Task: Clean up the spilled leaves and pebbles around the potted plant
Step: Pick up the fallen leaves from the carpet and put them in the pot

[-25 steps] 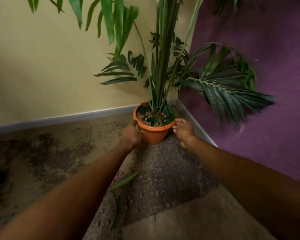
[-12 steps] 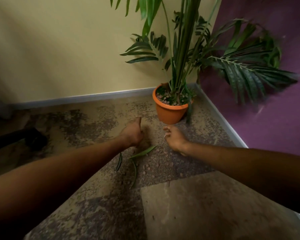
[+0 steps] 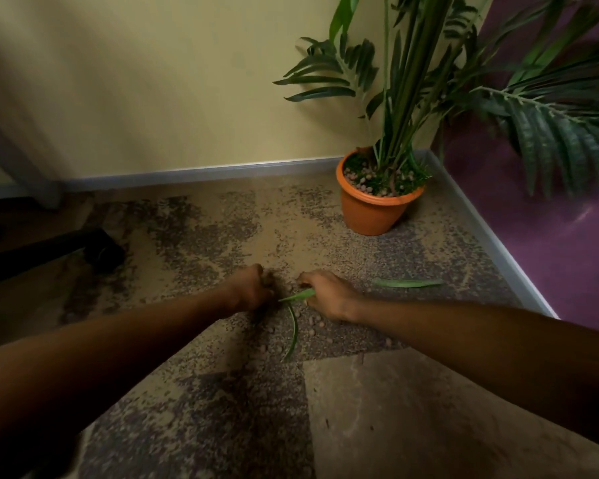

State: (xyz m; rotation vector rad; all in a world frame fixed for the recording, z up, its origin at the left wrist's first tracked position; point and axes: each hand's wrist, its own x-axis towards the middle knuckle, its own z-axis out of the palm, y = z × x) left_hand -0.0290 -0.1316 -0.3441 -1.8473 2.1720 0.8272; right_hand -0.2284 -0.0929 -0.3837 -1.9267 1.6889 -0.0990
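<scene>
Both hands low on the carpet, centre of frame. Right hand (image 3: 329, 294) pinches a green leaf (image 3: 298, 295) at its broad end, tip sticking out toward frame left. Left hand (image 3: 251, 286) curled into a loose fist just beside it; can't tell if anything's inside.

A 2nd thin leaf (image 3: 294, 335) lies on the floor directly below the hands, running toward lower frame. A 3rd leaf (image 3: 407, 282) lies flat right of centre, apart from the hands. Pebbles (image 3: 320, 323) scattered around the thin leaf, small, brownish, some blurred.

Orange pot (image 3: 372, 210) w/ plant upright in the corner, upper right, well apart.

Handling, my guess: leaves light, floppy, tear-prone, so pinch near the stem end or mid-blade. Pebbles hard, light, roll easily; scoop w/ cupped fingers or pick 1 by 1.
</scene>
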